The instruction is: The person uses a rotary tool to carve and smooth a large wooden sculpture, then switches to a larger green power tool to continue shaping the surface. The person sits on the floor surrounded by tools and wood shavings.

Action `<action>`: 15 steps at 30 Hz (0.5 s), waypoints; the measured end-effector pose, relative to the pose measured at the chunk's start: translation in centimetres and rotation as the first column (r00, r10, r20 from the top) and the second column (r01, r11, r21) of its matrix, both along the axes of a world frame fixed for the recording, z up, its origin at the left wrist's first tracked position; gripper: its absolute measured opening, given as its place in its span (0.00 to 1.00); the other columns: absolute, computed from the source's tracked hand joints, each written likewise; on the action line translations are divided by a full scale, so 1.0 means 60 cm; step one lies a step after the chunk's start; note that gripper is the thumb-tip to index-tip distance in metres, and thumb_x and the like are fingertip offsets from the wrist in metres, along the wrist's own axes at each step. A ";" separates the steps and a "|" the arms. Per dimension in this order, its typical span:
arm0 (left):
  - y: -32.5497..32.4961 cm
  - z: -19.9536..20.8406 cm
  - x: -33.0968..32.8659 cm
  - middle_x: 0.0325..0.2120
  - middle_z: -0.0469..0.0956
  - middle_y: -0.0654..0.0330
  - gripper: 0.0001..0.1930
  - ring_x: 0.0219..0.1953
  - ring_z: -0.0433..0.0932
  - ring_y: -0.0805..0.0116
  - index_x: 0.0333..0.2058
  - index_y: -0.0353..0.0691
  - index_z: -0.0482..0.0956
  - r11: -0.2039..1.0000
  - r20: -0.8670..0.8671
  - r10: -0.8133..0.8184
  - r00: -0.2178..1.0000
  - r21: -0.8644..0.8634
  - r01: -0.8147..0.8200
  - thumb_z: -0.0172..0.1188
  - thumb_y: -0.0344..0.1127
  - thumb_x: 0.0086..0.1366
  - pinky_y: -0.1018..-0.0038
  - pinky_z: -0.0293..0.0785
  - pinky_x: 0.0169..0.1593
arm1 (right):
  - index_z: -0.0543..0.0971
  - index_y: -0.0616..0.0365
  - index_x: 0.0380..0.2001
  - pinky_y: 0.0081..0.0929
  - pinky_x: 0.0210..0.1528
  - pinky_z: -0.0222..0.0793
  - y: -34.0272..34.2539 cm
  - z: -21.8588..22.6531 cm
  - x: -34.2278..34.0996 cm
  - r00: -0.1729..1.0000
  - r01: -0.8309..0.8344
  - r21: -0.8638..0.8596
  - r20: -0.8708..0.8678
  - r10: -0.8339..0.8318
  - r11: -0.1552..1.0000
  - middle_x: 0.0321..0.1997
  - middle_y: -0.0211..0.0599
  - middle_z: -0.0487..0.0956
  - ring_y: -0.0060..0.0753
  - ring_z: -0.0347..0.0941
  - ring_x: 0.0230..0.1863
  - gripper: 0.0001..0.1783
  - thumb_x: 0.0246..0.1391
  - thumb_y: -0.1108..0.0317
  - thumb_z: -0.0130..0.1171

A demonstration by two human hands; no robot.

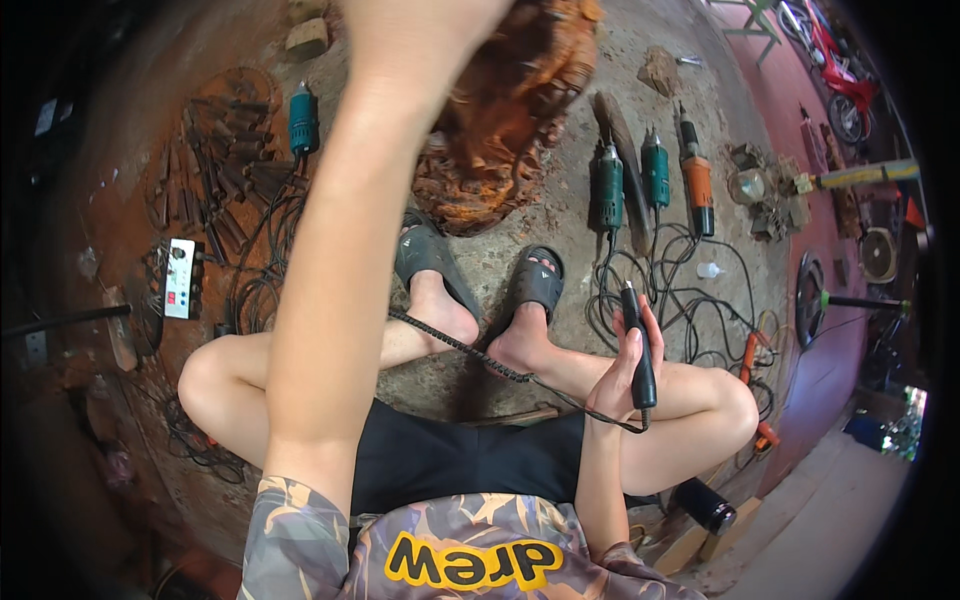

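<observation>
In my right hand (622, 372) is a slim black rotary tool handpiece (641, 350), its metal tip pointing away from me. From its rear end a partly coiled black cable (460, 345) loops leftward across my shins. My left arm stretches forward over the scene. My left hand (425, 25) is cut off by the upper edge, with its fingers out of sight. Right beside that hand stands a rough, reddish-brown piece of carved wood (480, 170), slightly blurred at the top. Whether the hand touches the wood cannot be made out.
Green die grinders (609, 190) and an orange one (697, 185) lie at right amid tangled cables (680, 270). Another green grinder (301, 120) is at left, near a heap of chisel-like tools (225, 150) and a white control box (180, 278). A red motorbike (845, 80) stands far right.
</observation>
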State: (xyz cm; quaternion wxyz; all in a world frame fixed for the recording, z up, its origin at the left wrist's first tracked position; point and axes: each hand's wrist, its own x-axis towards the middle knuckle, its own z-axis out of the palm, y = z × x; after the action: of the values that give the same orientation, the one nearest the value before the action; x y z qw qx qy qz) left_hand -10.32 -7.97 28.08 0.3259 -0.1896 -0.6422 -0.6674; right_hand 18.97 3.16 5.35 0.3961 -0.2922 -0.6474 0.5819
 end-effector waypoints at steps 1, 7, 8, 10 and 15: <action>0.010 -0.011 -0.023 0.48 0.81 0.54 0.39 0.49 0.81 0.68 0.63 0.34 0.66 1.000 -0.061 -0.016 0.998 -0.013 0.015 0.78 0.34 0.58 0.71 0.77 0.57 | 0.71 0.72 0.63 0.38 0.62 0.75 0.004 0.001 0.006 1.000 0.011 -0.045 0.030 -0.010 0.999 0.68 0.55 0.73 0.42 0.78 0.59 0.22 0.71 0.68 0.52; 0.007 -0.039 -0.070 0.47 0.81 0.65 0.21 0.51 0.77 0.74 0.53 0.39 0.77 0.983 -0.112 -0.185 0.976 0.003 0.186 0.73 0.37 0.65 0.75 0.68 0.60 | 0.71 0.72 0.63 0.38 0.63 0.74 0.020 -0.002 0.031 0.999 0.047 -0.196 0.026 -0.043 0.980 0.67 0.52 0.74 0.40 0.78 0.57 0.25 0.70 0.65 0.53; 0.005 -0.041 -0.061 0.48 0.81 0.64 0.22 0.51 0.77 0.73 0.54 0.38 0.77 0.985 -0.106 -0.166 0.980 0.020 0.169 0.72 0.37 0.65 0.74 0.69 0.61 | 0.71 0.72 0.62 0.38 0.63 0.74 0.022 -0.003 0.031 0.999 0.041 -0.226 0.006 -0.041 0.973 0.67 0.52 0.74 0.40 0.78 0.57 0.25 0.70 0.65 0.53; -0.007 -0.044 -0.046 0.50 0.81 0.62 0.22 0.53 0.78 0.70 0.56 0.37 0.77 0.990 -0.103 -0.129 0.986 0.052 0.135 0.71 0.37 0.66 0.72 0.71 0.61 | 0.71 0.72 0.62 0.39 0.63 0.74 0.026 -0.003 0.029 0.999 0.047 -0.220 0.025 -0.043 0.974 0.67 0.54 0.73 0.40 0.78 0.57 0.25 0.70 0.64 0.53; -0.065 -0.062 -0.130 0.51 0.81 0.59 0.21 0.52 0.79 0.67 0.56 0.37 0.77 0.932 0.028 -0.359 0.933 0.055 0.357 0.66 0.40 0.69 0.70 0.75 0.58 | 0.70 0.71 0.63 0.39 0.65 0.72 0.040 -0.008 0.018 0.998 0.055 -0.214 0.046 -0.046 0.975 0.68 0.54 0.72 0.41 0.77 0.57 0.28 0.69 0.60 0.56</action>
State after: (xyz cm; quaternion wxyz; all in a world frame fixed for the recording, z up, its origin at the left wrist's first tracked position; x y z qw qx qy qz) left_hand -18.13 -11.84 24.33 0.1911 -0.2830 -0.5864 -0.7345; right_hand 20.06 5.56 4.88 0.3636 -0.3613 -0.5810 0.6322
